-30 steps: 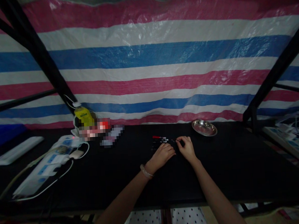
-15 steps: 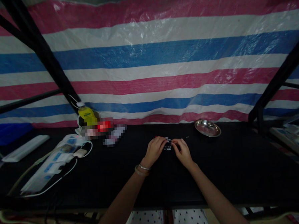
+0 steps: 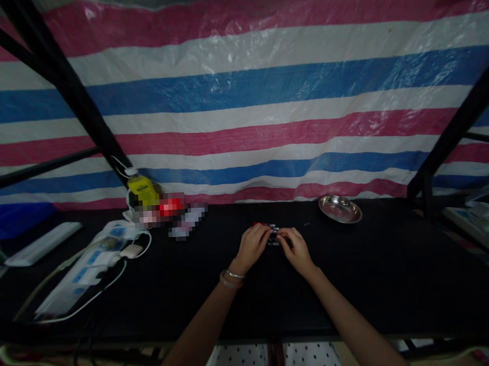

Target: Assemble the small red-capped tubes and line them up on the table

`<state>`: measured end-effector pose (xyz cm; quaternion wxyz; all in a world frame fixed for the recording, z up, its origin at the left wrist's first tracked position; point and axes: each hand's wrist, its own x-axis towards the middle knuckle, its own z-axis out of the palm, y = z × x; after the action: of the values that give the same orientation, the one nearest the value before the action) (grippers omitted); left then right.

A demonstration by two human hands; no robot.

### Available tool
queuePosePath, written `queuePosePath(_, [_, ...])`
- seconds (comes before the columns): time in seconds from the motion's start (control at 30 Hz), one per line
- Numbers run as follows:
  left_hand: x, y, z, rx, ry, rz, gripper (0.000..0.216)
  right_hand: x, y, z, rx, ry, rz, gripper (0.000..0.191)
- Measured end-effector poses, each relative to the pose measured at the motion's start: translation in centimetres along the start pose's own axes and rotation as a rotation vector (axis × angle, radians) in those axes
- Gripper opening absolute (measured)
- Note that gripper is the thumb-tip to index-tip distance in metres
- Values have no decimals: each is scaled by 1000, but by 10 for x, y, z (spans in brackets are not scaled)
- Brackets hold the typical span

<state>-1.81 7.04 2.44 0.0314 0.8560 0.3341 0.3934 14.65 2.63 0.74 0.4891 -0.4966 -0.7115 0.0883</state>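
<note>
On the black table (image 3: 380, 274) my two hands meet over a cluster of small parts (image 3: 273, 233), red, black and silver pieces too small to name. My left hand (image 3: 251, 245) is curled, its fingertips pinched onto the left side of the cluster. My right hand (image 3: 296, 248) is curled too, with thumb and fingers closed on the right side of the same pieces. A bracelet sits on my left wrist.
A round steel dish (image 3: 340, 208) lies at the back right. At the left are a white power strip (image 3: 85, 268) with cables, a yellow bottle (image 3: 141, 189) and a white bar (image 3: 43, 244). A striped tarp hangs behind; black frame posts (image 3: 65, 88) flank the table.
My hands have come together from slightly apart and closed on the small parts; the left hand has turned from lying flat to pinching. The view has shifted a little.
</note>
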Motion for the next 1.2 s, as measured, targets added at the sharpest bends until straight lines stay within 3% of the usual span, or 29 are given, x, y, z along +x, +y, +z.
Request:
queuePosePath(0.23, [0,5,0,2,-46,66,25,0,1,2,-31,-81,-41,18])
queuePosePath(0.37, [-1,7,2,-31,-55,40,26,-2,1,6,-6,-62,-11,18])
queuePosePath(0.63, [1,4,0,-7,74,-320,29,-2,11,10,-37,146,261,21])
queuePosePath(0.83, [3,-6,-3,141,168,-631,19,-2,17,12,12,110,323,23])
queuePosePath(1.0, [4,-3,-1,124,83,-696,17,-2,17,16,73,26,275,19])
queuePosePath(1.2, [3,-2,2,19,82,-625,18,-2,18,16,75,-20,275,15])
